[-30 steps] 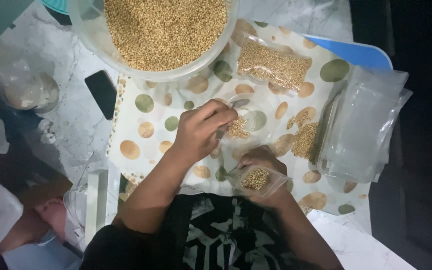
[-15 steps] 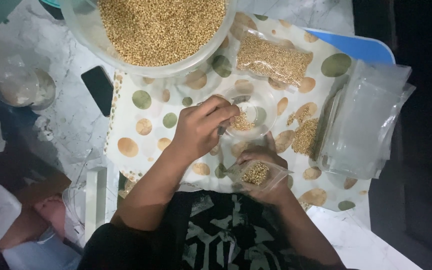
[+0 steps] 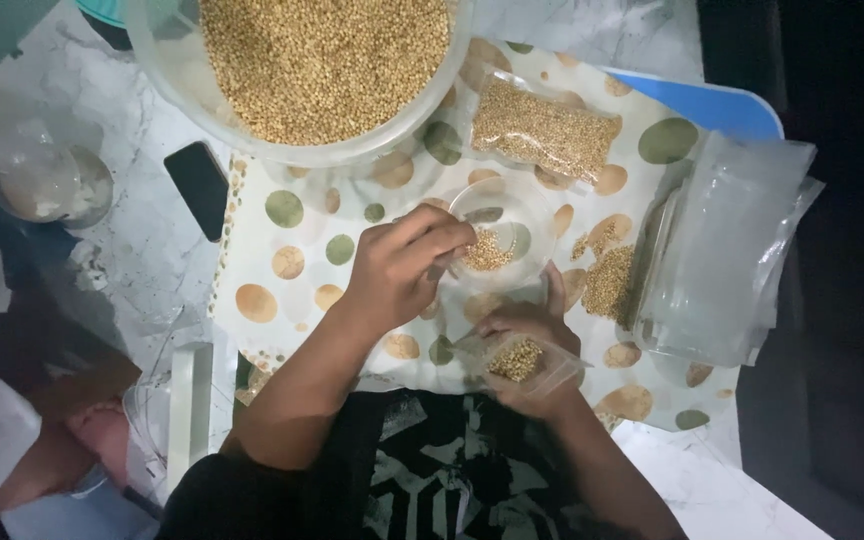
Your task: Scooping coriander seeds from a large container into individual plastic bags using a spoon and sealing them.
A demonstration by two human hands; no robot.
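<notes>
My left hand (image 3: 397, 272) pinches the small clear plastic cup of golden grain (image 3: 489, 240), just above the half-filled clear pouch (image 3: 524, 360) clasped in my right hand (image 3: 532, 345).

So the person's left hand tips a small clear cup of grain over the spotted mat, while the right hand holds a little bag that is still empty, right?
Not quite. The head view shows the little bag in the right hand already holds some grain. The rest stands: the left hand holds the small clear cup over the spotted mat.
</notes>
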